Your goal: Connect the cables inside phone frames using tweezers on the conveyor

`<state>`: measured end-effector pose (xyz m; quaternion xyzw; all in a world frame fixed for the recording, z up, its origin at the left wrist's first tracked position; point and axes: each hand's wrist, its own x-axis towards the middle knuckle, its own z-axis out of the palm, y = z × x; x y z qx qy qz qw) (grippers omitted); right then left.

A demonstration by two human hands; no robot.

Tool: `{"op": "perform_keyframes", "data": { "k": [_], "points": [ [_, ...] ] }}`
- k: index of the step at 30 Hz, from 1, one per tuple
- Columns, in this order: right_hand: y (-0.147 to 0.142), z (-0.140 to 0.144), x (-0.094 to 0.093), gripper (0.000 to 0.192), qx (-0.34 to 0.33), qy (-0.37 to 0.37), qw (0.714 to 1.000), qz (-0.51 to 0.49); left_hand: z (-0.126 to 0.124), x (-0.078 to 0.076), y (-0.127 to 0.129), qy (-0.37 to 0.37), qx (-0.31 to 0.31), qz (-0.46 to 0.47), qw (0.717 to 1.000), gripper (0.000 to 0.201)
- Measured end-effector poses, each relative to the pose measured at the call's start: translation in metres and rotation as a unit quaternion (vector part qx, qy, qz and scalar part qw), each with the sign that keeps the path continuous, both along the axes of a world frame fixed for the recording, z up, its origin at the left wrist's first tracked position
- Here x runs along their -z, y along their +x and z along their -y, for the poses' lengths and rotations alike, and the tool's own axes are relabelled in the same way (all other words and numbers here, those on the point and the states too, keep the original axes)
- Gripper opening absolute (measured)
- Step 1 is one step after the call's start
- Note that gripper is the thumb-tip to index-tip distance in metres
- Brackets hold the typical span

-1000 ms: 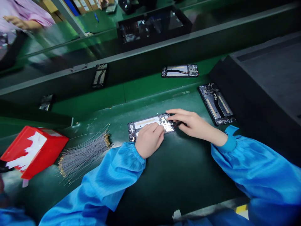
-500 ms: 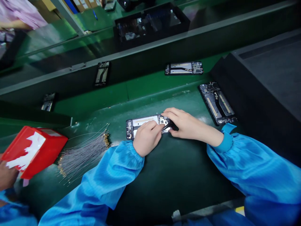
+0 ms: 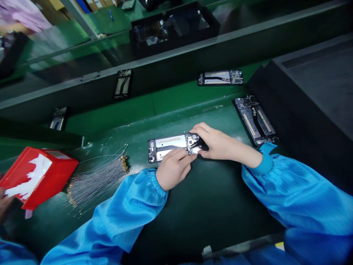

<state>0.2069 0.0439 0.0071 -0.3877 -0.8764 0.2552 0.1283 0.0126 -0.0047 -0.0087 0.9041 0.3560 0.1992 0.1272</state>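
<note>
Your left hand has slid back off the open phone since a second ago: it then covered the near half of the frame, and now only its fingertips touch the near edge, so the pale plate in the middle shows in full. Your right hand has closed in over the right end of the phone, where the small circuit parts sit, with its fingers pinched together on something there. A thin dark tool seems to poke out under them, though it is too small to be sure. The left grip is loose, fingers curled and resting, clamped on nothing.

The phone lies flat on the green bench, about where it was, just in front of you. By the look of it, the work has narrowed to that right end, with the left hand merely steadying.

A bundle of thin wires lies to your left, well apart, beside a red box. Another open phone rests to the right, and more phones sit on the belt beyond.
</note>
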Motion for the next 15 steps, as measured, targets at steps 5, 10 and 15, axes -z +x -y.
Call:
{"op": "perform_keyframes", "data": {
  "k": [5,10,15],
  "points": [
    [-0.006,-0.005,-0.009,0.053,0.0,-0.03,0.999,0.045,0.001,-0.002,0.001,0.016,0.006,-0.01,1.0,0.026],
    [-0.009,-0.007,-0.011,0.056,-0.018,-0.047,0.995,0.083,0.002,-0.001,0.003,0.029,0.01,-0.026,0.999,0.026],
    [-0.002,-0.005,-0.007,0.053,-0.021,-0.036,0.998,0.054,-0.008,-0.005,-0.009,0.045,0.049,-0.053,0.996,0.026]
  ]
}}
